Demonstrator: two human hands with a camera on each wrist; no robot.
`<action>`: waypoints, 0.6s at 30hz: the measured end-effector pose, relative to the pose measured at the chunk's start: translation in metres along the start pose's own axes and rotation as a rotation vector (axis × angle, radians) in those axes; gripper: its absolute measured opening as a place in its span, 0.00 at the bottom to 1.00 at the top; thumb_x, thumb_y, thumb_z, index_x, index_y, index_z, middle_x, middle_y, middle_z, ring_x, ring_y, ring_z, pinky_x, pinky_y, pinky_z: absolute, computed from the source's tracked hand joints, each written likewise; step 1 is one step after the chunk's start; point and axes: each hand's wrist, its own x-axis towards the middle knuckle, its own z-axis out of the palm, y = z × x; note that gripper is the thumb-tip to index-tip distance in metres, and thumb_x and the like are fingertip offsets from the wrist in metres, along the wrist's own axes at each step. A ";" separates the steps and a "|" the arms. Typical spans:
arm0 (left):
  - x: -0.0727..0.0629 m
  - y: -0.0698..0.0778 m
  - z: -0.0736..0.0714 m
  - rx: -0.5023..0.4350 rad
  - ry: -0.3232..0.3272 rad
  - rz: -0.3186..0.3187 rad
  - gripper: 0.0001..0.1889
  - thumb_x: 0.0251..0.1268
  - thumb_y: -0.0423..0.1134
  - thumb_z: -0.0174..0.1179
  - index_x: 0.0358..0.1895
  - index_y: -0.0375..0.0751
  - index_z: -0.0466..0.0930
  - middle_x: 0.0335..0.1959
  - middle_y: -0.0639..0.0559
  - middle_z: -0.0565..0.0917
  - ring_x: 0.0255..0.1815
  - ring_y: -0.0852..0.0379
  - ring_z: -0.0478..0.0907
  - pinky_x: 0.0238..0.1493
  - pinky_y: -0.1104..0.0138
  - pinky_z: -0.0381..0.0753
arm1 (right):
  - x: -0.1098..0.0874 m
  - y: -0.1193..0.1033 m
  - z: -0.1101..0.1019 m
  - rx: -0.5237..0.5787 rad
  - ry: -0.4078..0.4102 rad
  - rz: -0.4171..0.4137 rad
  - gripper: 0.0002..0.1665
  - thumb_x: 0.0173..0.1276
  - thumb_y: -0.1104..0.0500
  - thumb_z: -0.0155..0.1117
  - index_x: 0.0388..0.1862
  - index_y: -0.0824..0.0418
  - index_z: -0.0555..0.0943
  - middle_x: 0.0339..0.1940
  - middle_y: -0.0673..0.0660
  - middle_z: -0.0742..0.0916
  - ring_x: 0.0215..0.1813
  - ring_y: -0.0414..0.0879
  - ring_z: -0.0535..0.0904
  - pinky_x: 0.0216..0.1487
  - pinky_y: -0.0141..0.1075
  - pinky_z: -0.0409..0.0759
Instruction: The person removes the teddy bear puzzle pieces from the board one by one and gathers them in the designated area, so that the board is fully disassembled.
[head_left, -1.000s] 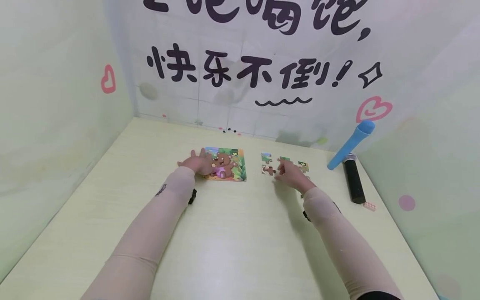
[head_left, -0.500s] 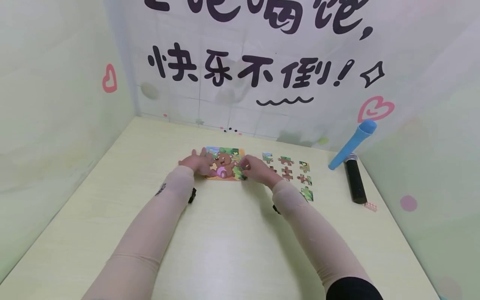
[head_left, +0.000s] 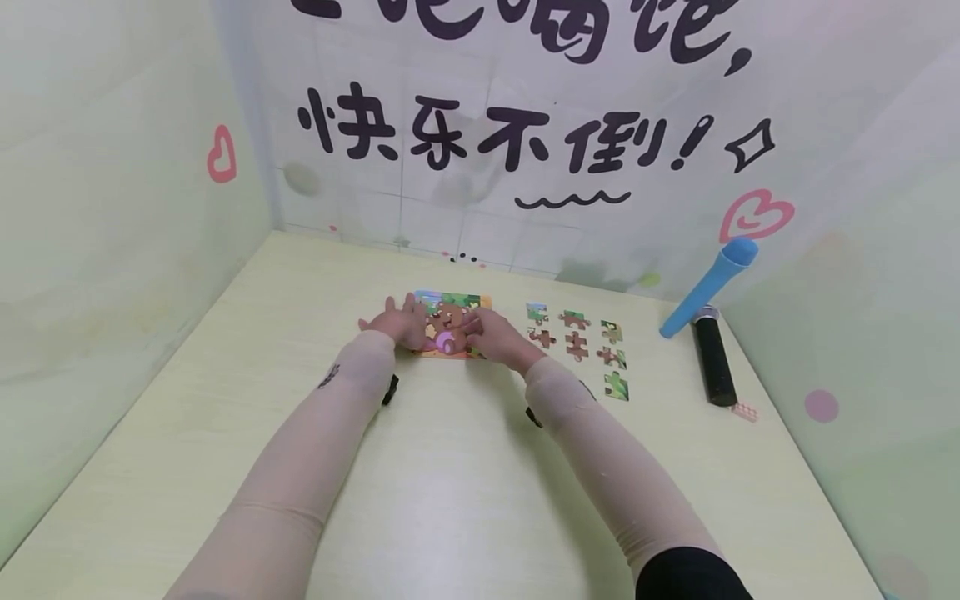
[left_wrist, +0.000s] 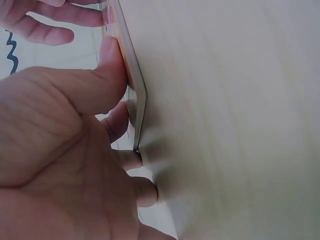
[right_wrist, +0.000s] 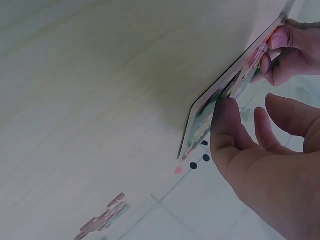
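A bear picture puzzle board (head_left: 451, 343) lies near the back of the table. My left hand (head_left: 399, 322) is at its left side, fingers spread. In the left wrist view the thumb (left_wrist: 112, 62) rests on the board's rim and other fingertips touch the table. My right hand (head_left: 498, 335) is over the board's right part. In the right wrist view one fingertip (right_wrist: 226, 107) touches the picture and the other digits curve loosely above it, with a gap between. Right of the board lie several loose jigsaw pieces, including a brown one (head_left: 577, 346) and a green one (head_left: 617, 385).
At the table's right side a blue tapered tube (head_left: 705, 292) leans near a black cylinder (head_left: 714, 360) with a pale top. A small pink checked strip (head_left: 745, 412) sticks out beside it. A lettered wall sheet (head_left: 465, 192) stands directly behind the table.
My right hand has moved left from the loose jigsaw pieces to the board's right edge, then further over the picture. The left hand has stayed at the board's left side.
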 end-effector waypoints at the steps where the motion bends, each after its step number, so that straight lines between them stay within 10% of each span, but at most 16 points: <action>1: 0.000 0.001 0.001 0.002 0.004 -0.001 0.40 0.80 0.48 0.47 0.83 0.44 0.36 0.83 0.46 0.26 0.80 0.36 0.20 0.68 0.24 0.30 | 0.000 0.000 0.000 0.011 0.004 0.006 0.21 0.75 0.70 0.54 0.65 0.63 0.73 0.60 0.61 0.82 0.63 0.55 0.78 0.61 0.46 0.81; 18: -0.003 0.005 0.002 0.020 0.018 -0.013 0.39 0.80 0.50 0.47 0.83 0.44 0.37 0.83 0.45 0.26 0.81 0.37 0.20 0.69 0.25 0.31 | 0.012 -0.002 0.011 0.102 0.139 -0.006 0.18 0.68 0.73 0.64 0.56 0.64 0.77 0.49 0.57 0.82 0.51 0.50 0.78 0.49 0.37 0.81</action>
